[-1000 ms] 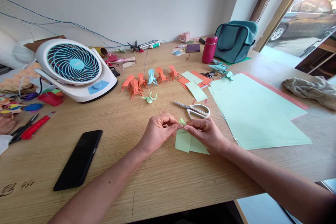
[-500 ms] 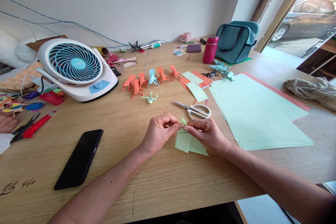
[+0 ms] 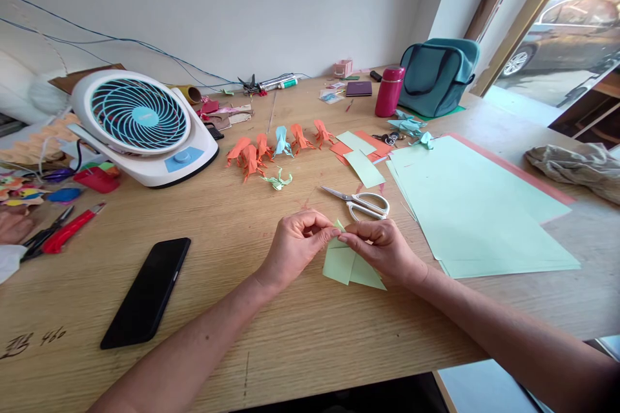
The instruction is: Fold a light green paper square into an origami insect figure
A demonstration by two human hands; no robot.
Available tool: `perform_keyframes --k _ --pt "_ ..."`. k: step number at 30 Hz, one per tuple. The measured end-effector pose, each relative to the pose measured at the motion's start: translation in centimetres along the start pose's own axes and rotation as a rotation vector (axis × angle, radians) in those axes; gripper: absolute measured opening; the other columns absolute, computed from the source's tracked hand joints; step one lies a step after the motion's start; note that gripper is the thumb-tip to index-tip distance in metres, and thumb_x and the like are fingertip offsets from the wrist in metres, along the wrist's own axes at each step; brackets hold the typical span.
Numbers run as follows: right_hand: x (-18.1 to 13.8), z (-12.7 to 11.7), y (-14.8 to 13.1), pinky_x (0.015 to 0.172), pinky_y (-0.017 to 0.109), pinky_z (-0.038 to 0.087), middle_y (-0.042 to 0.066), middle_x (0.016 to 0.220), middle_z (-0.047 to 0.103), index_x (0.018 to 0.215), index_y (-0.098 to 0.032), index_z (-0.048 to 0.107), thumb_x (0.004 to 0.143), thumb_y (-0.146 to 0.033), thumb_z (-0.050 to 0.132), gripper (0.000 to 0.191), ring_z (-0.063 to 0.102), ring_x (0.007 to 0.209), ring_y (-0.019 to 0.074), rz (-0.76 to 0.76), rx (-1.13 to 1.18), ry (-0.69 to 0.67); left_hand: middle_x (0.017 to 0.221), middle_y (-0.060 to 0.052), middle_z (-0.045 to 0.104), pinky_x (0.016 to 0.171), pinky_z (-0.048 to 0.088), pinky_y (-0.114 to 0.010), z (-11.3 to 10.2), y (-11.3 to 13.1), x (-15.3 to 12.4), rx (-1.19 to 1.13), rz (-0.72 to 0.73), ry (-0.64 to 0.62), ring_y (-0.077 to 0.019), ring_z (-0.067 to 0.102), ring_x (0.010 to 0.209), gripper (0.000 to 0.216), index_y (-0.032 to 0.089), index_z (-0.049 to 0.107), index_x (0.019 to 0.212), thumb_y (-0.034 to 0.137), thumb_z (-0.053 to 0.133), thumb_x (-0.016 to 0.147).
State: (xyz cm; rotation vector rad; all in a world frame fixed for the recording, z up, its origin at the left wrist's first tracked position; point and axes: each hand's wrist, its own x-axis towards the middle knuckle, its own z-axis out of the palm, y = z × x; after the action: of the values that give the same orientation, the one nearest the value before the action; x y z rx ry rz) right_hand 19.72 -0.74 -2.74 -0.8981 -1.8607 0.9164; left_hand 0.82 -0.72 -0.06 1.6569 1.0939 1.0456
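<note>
A folded piece of light green paper (image 3: 340,263) is pinched at its top between both my hands, its lower flaps spreading out below. My left hand (image 3: 301,244) is closed, thumb and forefinger on the paper's upper left edge. From the other side my right hand (image 3: 382,246) grips the same folded tip, its thumb close to the left thumb. The fingers partly hide the folds there. Just beyond my right hand lie white-handled scissors (image 3: 361,202), blades pointing left. Farther back stand several orange folded paper figures (image 3: 250,160), a blue one (image 3: 281,141) and a small green one (image 3: 278,179).
Large green sheets (image 3: 479,206) lie to the right, with cut strips (image 3: 364,168) beside them. A black phone (image 3: 146,292) rests at left, near a white fan (image 3: 145,122). A red-handled cutter (image 3: 70,230), pink bottle (image 3: 389,91) and teal bag (image 3: 436,77) surround the work area.
Almost nothing differs. Both hands keep their pinch on the green paper, and the view has shifted very slightly.
</note>
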Motion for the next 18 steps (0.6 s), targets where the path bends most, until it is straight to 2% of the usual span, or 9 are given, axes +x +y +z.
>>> perform_keyframes --k 3,9,14,18 --pt "0.04 -0.01 -0.03 0.049 0.025 0.027 -0.006 0.056 0.031 0.059 -0.018 0.046 0.096 -0.054 0.053 0.051 0.025 0.054 0.0082 0.001 -0.006 0.000 0.069 0.000 0.063 0.054 0.041 -0.022 0.05 -0.13 0.04 -0.070 -0.060 -0.014 -0.0077 0.047 0.055 0.031 0.015 0.072 0.075 0.045 0.078 0.081" --pt "0.04 0.02 -0.15 0.048 0.025 0.025 -0.006 0.056 0.029 0.057 -0.019 0.043 0.096 -0.052 0.054 0.052 0.023 0.053 0.0081 -0.015 0.007 0.001 0.066 0.001 0.061 0.063 0.043 -0.024 0.13 -0.04 -0.05 -0.027 0.010 0.001 -0.0083 0.047 0.058 0.031 0.016 0.069 0.069 0.043 0.077 0.083" --pt "-0.01 -0.01 -0.34 0.048 0.025 0.025 -0.006 0.055 0.029 0.057 -0.019 0.041 0.097 -0.053 0.052 0.053 0.022 0.054 0.0084 -0.008 -0.052 -0.015 0.070 -0.001 0.065 0.059 0.043 -0.024 0.11 -0.07 -0.03 -0.037 -0.004 -0.005 -0.0085 0.048 0.056 0.031 0.016 0.072 0.074 0.046 0.075 0.083" --pt "0.01 0.00 -0.47 0.049 0.024 0.026 -0.005 0.056 0.031 0.057 -0.019 0.042 0.097 -0.054 0.051 0.054 0.022 0.054 0.0084 0.002 -0.039 -0.030 0.067 0.000 0.063 0.058 0.043 -0.023 0.00 0.13 -0.03 -0.001 0.030 -0.004 -0.0078 0.049 0.054 0.030 0.016 0.069 0.070 0.042 0.075 0.084"
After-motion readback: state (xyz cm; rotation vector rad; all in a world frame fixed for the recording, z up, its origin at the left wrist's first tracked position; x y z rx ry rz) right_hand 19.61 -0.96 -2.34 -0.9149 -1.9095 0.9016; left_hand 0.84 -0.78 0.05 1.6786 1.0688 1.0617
